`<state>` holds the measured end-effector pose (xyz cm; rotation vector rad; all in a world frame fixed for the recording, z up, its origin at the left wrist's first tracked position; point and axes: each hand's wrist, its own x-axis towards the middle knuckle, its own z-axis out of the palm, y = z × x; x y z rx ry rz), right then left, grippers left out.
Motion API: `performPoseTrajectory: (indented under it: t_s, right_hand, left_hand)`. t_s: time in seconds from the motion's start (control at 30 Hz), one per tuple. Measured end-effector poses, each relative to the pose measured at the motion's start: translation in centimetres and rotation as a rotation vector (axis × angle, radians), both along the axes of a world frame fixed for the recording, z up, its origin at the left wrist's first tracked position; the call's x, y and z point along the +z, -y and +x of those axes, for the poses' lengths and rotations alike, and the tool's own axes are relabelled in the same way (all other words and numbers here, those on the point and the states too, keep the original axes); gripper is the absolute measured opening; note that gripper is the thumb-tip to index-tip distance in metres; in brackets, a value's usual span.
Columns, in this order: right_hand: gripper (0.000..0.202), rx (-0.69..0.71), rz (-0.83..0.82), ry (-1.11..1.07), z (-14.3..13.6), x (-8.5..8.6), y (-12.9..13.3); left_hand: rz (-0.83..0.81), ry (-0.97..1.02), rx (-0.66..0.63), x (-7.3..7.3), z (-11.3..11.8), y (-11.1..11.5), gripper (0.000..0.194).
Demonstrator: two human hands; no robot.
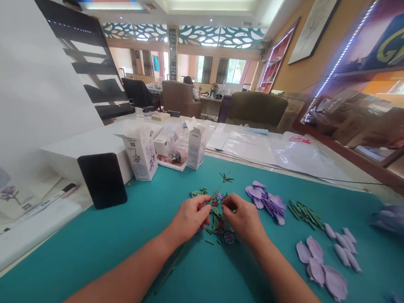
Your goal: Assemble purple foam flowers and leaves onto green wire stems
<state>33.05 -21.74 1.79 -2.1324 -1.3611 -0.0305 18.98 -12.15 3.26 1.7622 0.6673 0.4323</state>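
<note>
Near the middle of the green mat (141, 221), my left hand (192, 215) is closed round a green stem (217, 192) that rises to a leafy tip above the fingers. My right hand (241, 214) is pinched just right of the stem; whatever lies between its fingertips is too small to make out. Between and below the hands are small green leaves (215, 221), red bits and a purple wheel-shaped part (228, 237). Further right lie purple petals (268, 200), green stem pieces (306, 214), lilac buds (344, 247) and broad pale petals (318, 268).
A black phone (102, 180) leans against a white box at the left. Behind the mat's left part stand an open printed carton (141, 156), a tray (171, 163) and another carton (197, 146). Plastic bags (295, 146) lie beyond the mat. A person sits in the background.
</note>
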Motion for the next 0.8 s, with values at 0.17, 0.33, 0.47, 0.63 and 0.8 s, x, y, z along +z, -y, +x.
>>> performPoseTrajectory:
  t_s: [0.17,0.33,0.47,0.63,0.8]
  right_hand:
    - [0.014,0.075,0.266,-0.535,-0.5,0.0,-0.3]
    - [0.019,0.069,0.298,-0.590,-1.3,0.2,-0.3]
    - [0.019,0.052,0.305,-0.571,-1.7,0.4,-0.2]
    - [0.020,0.039,0.272,-0.572,-1.6,0.2,-0.3]
    - [0.020,0.036,0.287,-0.577,-1.7,0.1,-0.4]
  left_hand:
    - [0.192,-0.013,0.024,0.1,-0.2,0.3,0.041]
    - [0.295,-0.038,0.022,0.3,-0.3,0.6,0.041]
    - [0.316,-0.045,0.020,0.3,-0.2,0.6,0.040]
    - [0.317,-0.052,0.014,0.2,-0.2,0.5,0.041]
    - [0.318,-0.034,0.010,0.1,-0.2,0.6,0.039]
